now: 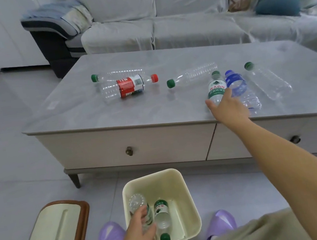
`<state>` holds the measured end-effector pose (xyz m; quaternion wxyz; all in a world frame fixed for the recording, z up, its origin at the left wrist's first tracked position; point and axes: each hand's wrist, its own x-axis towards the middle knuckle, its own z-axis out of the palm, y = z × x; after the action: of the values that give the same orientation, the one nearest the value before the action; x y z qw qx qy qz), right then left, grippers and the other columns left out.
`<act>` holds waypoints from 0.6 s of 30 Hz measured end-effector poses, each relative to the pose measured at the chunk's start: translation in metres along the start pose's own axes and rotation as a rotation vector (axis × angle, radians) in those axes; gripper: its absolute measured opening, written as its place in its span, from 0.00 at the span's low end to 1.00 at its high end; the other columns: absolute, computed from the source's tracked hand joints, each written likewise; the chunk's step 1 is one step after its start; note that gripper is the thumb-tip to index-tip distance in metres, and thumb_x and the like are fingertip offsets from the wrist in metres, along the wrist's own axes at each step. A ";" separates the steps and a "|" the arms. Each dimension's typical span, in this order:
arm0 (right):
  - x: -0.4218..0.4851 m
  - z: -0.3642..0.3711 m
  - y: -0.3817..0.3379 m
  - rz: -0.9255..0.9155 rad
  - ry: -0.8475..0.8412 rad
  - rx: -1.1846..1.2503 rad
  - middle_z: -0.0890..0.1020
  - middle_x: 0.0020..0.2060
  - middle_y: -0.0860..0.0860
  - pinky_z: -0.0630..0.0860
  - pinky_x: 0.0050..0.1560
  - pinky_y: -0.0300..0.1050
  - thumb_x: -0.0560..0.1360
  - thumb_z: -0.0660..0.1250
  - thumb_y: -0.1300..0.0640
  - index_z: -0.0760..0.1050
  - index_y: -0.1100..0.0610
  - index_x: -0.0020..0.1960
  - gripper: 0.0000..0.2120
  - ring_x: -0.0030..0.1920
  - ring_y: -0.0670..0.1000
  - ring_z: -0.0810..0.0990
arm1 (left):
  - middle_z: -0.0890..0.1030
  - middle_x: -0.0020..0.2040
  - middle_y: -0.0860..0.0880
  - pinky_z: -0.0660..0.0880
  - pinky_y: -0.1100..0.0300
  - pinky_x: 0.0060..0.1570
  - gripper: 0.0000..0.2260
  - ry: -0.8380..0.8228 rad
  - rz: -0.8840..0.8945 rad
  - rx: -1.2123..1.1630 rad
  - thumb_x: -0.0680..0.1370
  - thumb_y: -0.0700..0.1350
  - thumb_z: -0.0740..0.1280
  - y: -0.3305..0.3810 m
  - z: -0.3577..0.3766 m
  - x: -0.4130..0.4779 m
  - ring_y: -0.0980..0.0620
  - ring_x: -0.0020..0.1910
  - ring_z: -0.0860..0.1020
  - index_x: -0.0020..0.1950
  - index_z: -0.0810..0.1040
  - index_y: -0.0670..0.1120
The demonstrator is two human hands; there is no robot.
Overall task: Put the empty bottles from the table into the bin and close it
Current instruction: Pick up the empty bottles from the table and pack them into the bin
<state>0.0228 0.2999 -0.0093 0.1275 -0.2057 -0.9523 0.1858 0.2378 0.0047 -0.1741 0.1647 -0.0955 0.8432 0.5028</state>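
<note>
The right hand (225,104) hides the green-labelled bottle's (217,89) base, perhaps gripping it.

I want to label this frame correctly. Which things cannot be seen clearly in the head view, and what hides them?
- Right hand: its fingers lie behind the green-label bottle, so the grip is unclear.
- Clear bottle in the left hand: lower part covered by the hand.
- Blue-cap bottle: near end partly hidden behind the right hand.
- Bin: near wall hidden by the knees.
- Label print: too small to read.

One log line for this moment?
left hand: lowering clear bottle into bin | right hand: reaching green-label bottle | lid: off
</note>
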 end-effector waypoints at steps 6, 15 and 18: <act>0.001 0.001 0.004 0.106 -0.064 0.314 0.73 0.58 0.62 0.68 0.46 0.50 0.76 0.60 0.43 0.57 0.60 0.69 0.30 0.50 0.60 0.73 | 0.71 0.64 0.51 0.69 0.62 0.58 0.23 0.064 0.041 -0.069 0.77 0.43 0.66 0.029 -0.017 0.006 0.53 0.60 0.73 0.70 0.65 0.46; -0.111 0.003 0.030 0.089 -0.137 0.986 0.79 0.51 0.55 0.77 0.30 0.44 0.68 0.61 0.46 0.64 0.59 0.66 0.30 0.37 0.52 0.79 | 0.73 0.65 0.48 0.74 0.50 0.61 0.21 0.139 0.135 -0.269 0.78 0.43 0.65 0.098 -0.043 0.021 0.57 0.54 0.74 0.69 0.66 0.45; -0.182 0.023 0.037 -0.042 -0.327 0.940 0.76 0.53 0.44 0.77 0.49 0.45 0.65 0.72 0.51 0.58 0.56 0.69 0.38 0.50 0.49 0.80 | 0.74 0.63 0.49 0.78 0.51 0.54 0.22 0.122 0.140 -0.408 0.77 0.48 0.66 0.120 -0.047 0.019 0.52 0.60 0.75 0.70 0.66 0.45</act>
<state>0.1887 0.2446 -0.0757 0.0590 -0.0747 -0.7770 0.6223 0.1723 0.0206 -0.0630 0.0554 -0.0985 0.7371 0.6663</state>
